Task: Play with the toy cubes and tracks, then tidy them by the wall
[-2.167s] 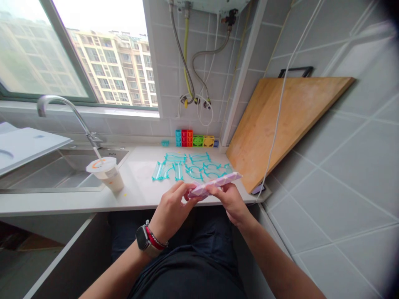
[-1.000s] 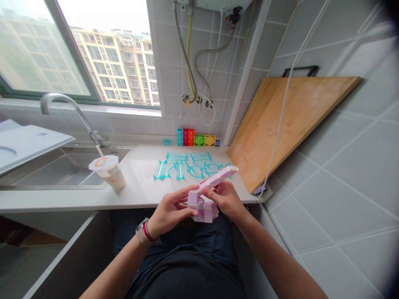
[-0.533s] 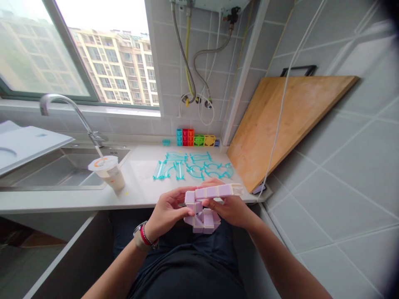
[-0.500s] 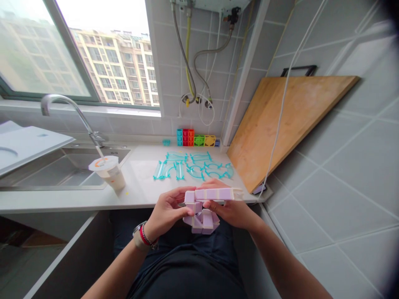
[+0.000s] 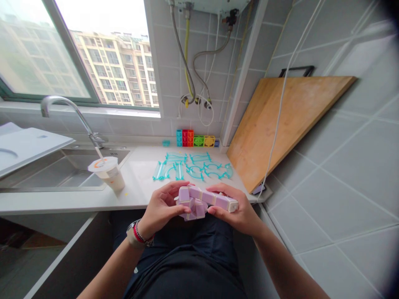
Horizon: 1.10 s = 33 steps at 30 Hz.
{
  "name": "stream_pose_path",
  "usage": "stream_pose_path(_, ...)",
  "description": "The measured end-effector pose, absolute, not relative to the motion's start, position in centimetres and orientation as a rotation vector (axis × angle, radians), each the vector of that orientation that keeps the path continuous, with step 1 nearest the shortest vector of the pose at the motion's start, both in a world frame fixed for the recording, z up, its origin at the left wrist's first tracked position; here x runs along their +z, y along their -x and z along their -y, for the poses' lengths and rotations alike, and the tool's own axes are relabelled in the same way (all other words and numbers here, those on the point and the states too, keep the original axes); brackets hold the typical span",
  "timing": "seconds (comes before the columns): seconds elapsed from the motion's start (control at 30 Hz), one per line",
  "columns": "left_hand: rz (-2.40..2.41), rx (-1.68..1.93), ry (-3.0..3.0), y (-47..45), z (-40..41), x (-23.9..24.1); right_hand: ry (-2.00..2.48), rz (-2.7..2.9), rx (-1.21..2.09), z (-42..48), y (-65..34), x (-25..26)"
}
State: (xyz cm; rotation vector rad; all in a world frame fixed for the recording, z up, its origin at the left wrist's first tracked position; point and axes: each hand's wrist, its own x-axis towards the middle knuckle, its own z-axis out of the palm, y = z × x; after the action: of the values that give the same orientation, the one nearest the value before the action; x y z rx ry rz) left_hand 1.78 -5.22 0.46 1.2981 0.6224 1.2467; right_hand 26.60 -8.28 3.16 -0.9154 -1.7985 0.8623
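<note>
Both my hands hold a pale purple and white twist-snake puzzle above my lap, just in front of the counter edge. My left hand, with a watch and red band on the wrist, grips the folded cluster of segments at the left. My right hand pinches the straight run of segments that juts to the right and slightly downward. Fingers of both hands are closed around the puzzle.
On the white counter lie several turquoise track pieces and a row of coloured blocks by the wall. A lidded cup with a straw stands beside the sink. A wooden cutting board leans at right.
The straight snake was folded into a cluster on the left; its free straight end swung from pointing up-right to level, then tilted down to the right. Both hands kept their grip.
</note>
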Motion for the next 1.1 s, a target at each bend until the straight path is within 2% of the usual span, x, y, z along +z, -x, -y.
stream_pose_path(0.33,-0.653,1.344,-1.331,-2.1,5.9,1.1,0.964,1.388,1.095,8.0,-25.4,1.2)
stream_pose_path(0.5,-0.564,1.251,-1.255,-2.6,5.9,0.9,0.957,1.569,0.999,8.3,-24.7,2.6)
stream_pose_path(0.83,-0.596,1.145,-1.127,-2.3,5.7,1.6,0.961,1.597,1.089,7.5,-24.8,3.3)
stream_pose_path(1.03,-0.596,1.035,-1.093,-2.2,5.6,1.2,0.892,1.84,0.94,6.4,-25.8,4.8)
stream_pose_path(1.1,-0.573,0.923,-1.082,-2.2,5.5,1.1,0.847,1.959,0.983,5.9,-26.3,5.5)
